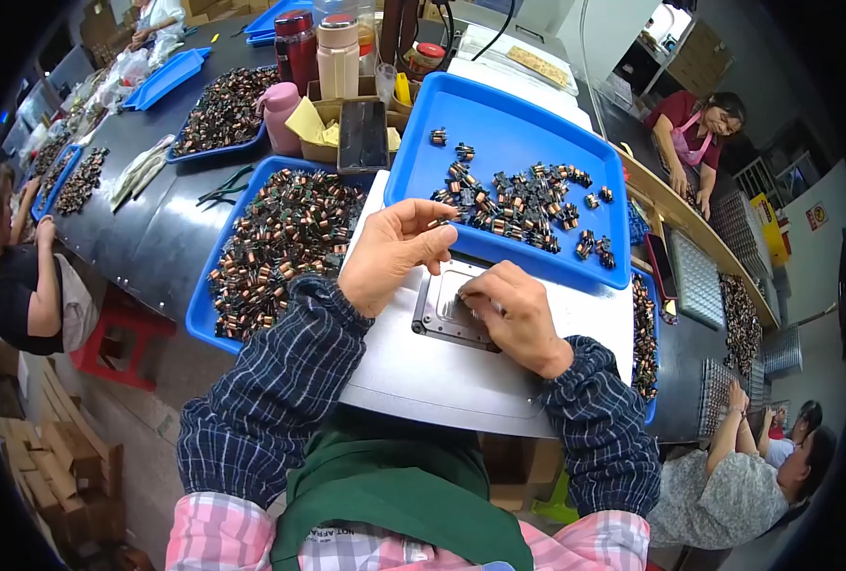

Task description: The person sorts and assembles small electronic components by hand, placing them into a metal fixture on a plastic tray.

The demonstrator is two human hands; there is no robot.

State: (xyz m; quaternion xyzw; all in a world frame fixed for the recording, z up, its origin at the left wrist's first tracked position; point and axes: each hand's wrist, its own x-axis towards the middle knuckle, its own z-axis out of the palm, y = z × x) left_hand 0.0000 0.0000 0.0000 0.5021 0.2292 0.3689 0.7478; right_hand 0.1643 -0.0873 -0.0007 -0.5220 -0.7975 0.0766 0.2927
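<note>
My left hand [396, 251] is raised by the near edge of a blue tray [537, 109], its thumb and fingers closed in a pinch. Whatever may be between those fingertips is too small to make out. My right hand [520, 316] is lowered over a square metal fixture [442, 319] with screws along its rim. Its fingers are pinched near the plate's middle and hide anything they hold. Small copper-wound coils [528, 205] with dark bases lie heaped in the blue tray, just beyond both hands. The fixture rests on a light work surface [413, 366].
A second blue tray [199, 309], heaped with coils, stands at left. Behind it are pliers [225, 187], a pink flask [280, 116], a cardboard box [320, 143] and bottles [338, 59]. More coils [644, 333] lie at right. Co-workers [694, 133] sit on both sides.
</note>
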